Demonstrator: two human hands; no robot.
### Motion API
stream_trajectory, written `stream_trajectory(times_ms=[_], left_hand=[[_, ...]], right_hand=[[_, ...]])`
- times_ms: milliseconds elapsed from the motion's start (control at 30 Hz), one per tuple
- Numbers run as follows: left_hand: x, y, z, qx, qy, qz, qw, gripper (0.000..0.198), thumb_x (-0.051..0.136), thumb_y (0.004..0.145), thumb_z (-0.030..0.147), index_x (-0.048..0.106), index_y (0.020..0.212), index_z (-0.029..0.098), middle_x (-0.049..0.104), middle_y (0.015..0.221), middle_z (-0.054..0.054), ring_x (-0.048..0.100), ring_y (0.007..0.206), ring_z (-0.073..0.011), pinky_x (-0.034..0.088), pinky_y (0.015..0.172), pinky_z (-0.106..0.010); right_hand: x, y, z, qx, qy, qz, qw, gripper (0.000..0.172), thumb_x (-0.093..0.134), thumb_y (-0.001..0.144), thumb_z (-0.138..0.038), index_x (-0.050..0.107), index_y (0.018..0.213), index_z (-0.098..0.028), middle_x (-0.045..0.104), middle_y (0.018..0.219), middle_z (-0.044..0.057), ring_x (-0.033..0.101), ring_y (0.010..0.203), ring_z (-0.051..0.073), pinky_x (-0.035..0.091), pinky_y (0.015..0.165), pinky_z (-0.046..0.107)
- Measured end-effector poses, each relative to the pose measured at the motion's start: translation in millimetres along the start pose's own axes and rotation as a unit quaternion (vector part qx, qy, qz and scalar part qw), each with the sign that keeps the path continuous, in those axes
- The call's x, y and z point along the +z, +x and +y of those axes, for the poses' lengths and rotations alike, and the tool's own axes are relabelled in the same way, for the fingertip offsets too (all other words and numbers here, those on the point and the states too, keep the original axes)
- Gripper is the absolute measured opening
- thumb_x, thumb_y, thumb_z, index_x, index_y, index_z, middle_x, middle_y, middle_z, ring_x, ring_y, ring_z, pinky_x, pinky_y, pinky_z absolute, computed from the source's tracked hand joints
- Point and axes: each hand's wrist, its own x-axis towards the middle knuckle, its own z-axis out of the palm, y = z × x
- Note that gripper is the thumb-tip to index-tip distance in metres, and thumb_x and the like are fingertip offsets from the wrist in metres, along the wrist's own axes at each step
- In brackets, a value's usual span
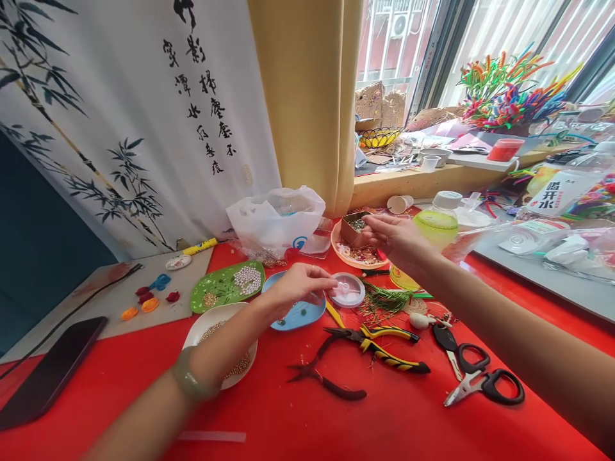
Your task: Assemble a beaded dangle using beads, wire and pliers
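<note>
My left hand (302, 283) hovers above a blue plate (288, 321), its fingers pinched together at the edge of a small round clear spool or case (348, 290). Whatever it pinches is too small to make out. Farther right and higher, my right hand (398, 238) is closed in a pinch in front of a small brown box (353, 235), which stands in a pinkish dish (339, 246) of small bits. What lies between those fingertips cannot be seen. A white bowl of gold beads (196, 323) sits partly under my left forearm.
Nearer me lie dark-handled pliers (317, 373), yellow-and-black pliers (384, 346) and scissors (485, 382). A green tray (223, 276) holds pearl beads. Right of my right hand stands a bottle of yellow liquid (438, 221). A phone (52, 371) rests at the left.
</note>
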Motion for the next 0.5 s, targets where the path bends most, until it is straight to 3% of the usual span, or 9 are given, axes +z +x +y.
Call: stream_trajectory(times_ms=[67, 200, 300, 367, 400, 433, 500], left_hand=[[-9.1, -4.5, -1.3, -0.004, 0.006, 0.025, 1.000, 0.021, 0.068, 0.063, 0.030, 0.065, 0.071, 0.012, 0.063, 0.062, -0.003, 0.052, 0.051, -0.0076, 0.043, 0.053, -0.021], [-20.4, -13.5, 7.1, 0.029, 0.031, 0.104, 0.994, 0.021, 0.065, 0.066, 0.031, 0.064, 0.075, 0.013, 0.063, 0.060, 0.000, 0.048, 0.047, -0.0060, 0.041, 0.052, -0.020], [-20.9, -21.2, 21.3, 0.089, 0.121, 0.150, 0.977, 0.018, 0.064, 0.067, 0.030, 0.065, 0.071, 0.013, 0.059, 0.053, 0.001, 0.045, 0.046, -0.0069, 0.036, 0.047, -0.019], [-16.9, -26.7, 31.0, 0.117, 0.192, 0.149, 0.963, 0.019, 0.061, 0.070, 0.031, 0.067, 0.073, 0.014, 0.060, 0.055, 0.000, 0.048, 0.049, -0.0088, 0.036, 0.047, -0.020], [-14.1, -29.6, 35.4, 0.129, 0.212, 0.142, 0.958, 0.019, 0.060, 0.070, 0.032, 0.067, 0.075, 0.015, 0.060, 0.056, 0.000, 0.049, 0.050, -0.0096, 0.037, 0.047, -0.021], [-11.1, -32.7, 39.4, 0.143, 0.223, 0.136, 0.955, 0.020, 0.060, 0.071, 0.033, 0.068, 0.077, 0.015, 0.062, 0.060, -0.001, 0.050, 0.052, -0.0104, 0.038, 0.049, -0.022], [-6.5, -39.3, 46.3, 0.167, 0.252, 0.137, 0.943, 0.021, 0.059, 0.071, 0.035, 0.068, 0.079, 0.017, 0.064, 0.066, -0.002, 0.053, 0.057, -0.0122, 0.041, 0.052, -0.023]], right_hand=[[-5.1, 1.3, -2.8, -0.020, -0.049, 0.008, 0.999, 0.018, 0.040, 0.087, -0.018, 0.057, 0.081, -0.014, 0.062, 0.067, 0.005, 0.058, 0.056, 0.009, 0.047, 0.053, 0.020], [-9.1, -20.0, -13.8, -0.065, -0.193, 0.019, 0.979, 0.011, 0.063, 0.070, -0.021, 0.060, 0.064, -0.012, 0.063, 0.069, 0.010, 0.060, 0.068, 0.021, 0.040, 0.050, 0.025], [-0.6, -51.9, -29.2, -0.139, -0.280, 0.043, 0.949, 0.017, 0.051, 0.079, -0.027, 0.063, 0.083, -0.015, 0.062, 0.094, 0.012, 0.056, 0.086, 0.025, 0.037, 0.057, 0.027], [8.2, -69.4, -40.1, -0.292, -0.414, -0.017, 0.862, 0.024, 0.042, 0.084, -0.024, 0.059, 0.099, -0.017, 0.060, 0.102, 0.011, 0.057, 0.084, 0.021, 0.037, 0.058, 0.026], [12.3, -75.0, -44.6, -0.332, -0.439, -0.053, 0.833, 0.025, 0.041, 0.084, -0.022, 0.058, 0.102, -0.018, 0.060, 0.103, 0.010, 0.057, 0.082, 0.019, 0.036, 0.056, 0.025], [15.7, -78.3, -48.1, -0.354, -0.464, -0.089, 0.807, 0.025, 0.040, 0.085, -0.020, 0.057, 0.104, -0.017, 0.061, 0.100, 0.010, 0.058, 0.078, 0.017, 0.036, 0.054, 0.024], [18.4, -78.5, -51.8, -0.361, -0.484, -0.141, 0.784, 0.026, 0.041, 0.084, -0.018, 0.056, 0.104, -0.016, 0.064, 0.090, 0.009, 0.058, 0.070, 0.015, 0.034, 0.051, 0.023]])
